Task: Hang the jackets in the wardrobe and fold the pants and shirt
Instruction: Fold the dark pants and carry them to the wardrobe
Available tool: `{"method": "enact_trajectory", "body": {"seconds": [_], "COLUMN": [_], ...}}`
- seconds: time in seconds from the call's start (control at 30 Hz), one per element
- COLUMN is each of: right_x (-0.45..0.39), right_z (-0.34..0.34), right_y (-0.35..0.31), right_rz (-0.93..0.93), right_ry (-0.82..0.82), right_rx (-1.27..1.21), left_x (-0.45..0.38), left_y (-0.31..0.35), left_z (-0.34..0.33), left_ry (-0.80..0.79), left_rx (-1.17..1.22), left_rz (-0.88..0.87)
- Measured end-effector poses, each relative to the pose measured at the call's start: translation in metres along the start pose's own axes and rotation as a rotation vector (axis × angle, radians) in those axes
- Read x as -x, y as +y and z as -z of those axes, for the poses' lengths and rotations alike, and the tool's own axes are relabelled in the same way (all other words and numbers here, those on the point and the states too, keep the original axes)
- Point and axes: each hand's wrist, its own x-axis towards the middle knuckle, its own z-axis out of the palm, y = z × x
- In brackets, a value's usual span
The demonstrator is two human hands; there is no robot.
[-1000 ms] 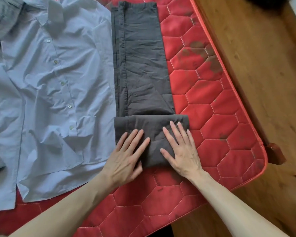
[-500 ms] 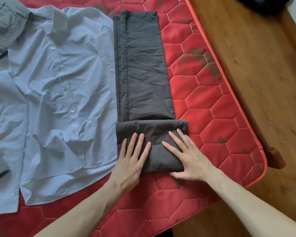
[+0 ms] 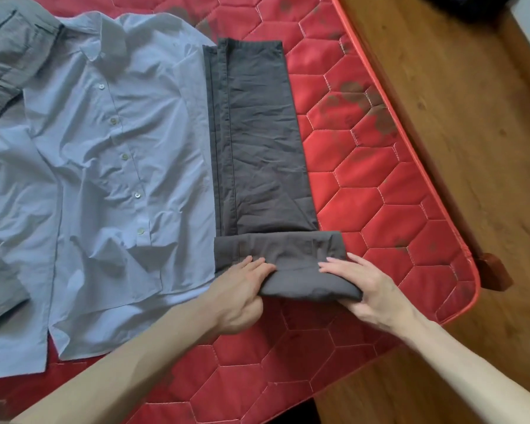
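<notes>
Dark grey-brown pants [image 3: 257,142] lie lengthwise on the red quilted mattress [image 3: 380,191], legs stacked, with the near end folded over into a thick band. My left hand [image 3: 242,286] grips the near left edge of that folded band, fingers on top and thumb beneath. My right hand [image 3: 361,286] grips its near right corner the same way, lifting the near edge slightly. A light blue button shirt [image 3: 98,179] lies flat and wrinkled to the left, its right edge touching the pants.
A grey garment [image 3: 10,62] lies partly under the shirt at the far left and top left. The mattress edge runs diagonally on the right, with wooden floor [image 3: 456,117] beyond and a wooden bed leg [image 3: 493,270] at the corner.
Both hands went from pressing flat on the folded band to gripping its near edge, which now lifts off the mattress. The view shifted so the clothes sit lower in frame.
</notes>
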Motion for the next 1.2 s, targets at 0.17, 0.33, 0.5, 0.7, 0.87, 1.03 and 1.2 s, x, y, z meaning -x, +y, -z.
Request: {"method": "enact_trajectory", "body": {"seconds": [0.17,0.33,0.5,0.7,0.87,1.03,1.2], "right_x": [0.020,0.008,-0.026,-0.071,-0.081,-0.071,-0.042], "right_z": [0.019,0.016,-0.012,-0.039,-0.047,-0.048,-0.054], "right_y": [-0.021,-0.023,-0.010,0.000,-0.002,-0.009,0.007], "right_rz": [-0.202,-0.385,-0.552,-0.632,-0.671,-0.529,-0.010], "right_ry": [0.095,0.212,0.420,0.467,0.381,0.499,0.309], "right_rx": [-0.371,-0.714,-0.735,-0.553,-0.203,-0.045,0.311], "left_x": [0.016,0.017,0.000,-0.031,-0.034,-0.031,-0.027], "left_y": [0.000,-0.034,-0.072,-0.081,-0.072,-0.071,-0.083], "left_z": [0.038,0.056,0.036,-0.010,-0.026,-0.045,-0.058], "left_ry": [-0.262,-0.230,0.218,0.592,0.716,0.882,1.012], "left_rx": [0.297,0.604,1.048,1.185,0.692,0.308,-0.390], "left_rz": [0.068,0.129,0.255,0.392,0.343,0.376,-0.031]}}
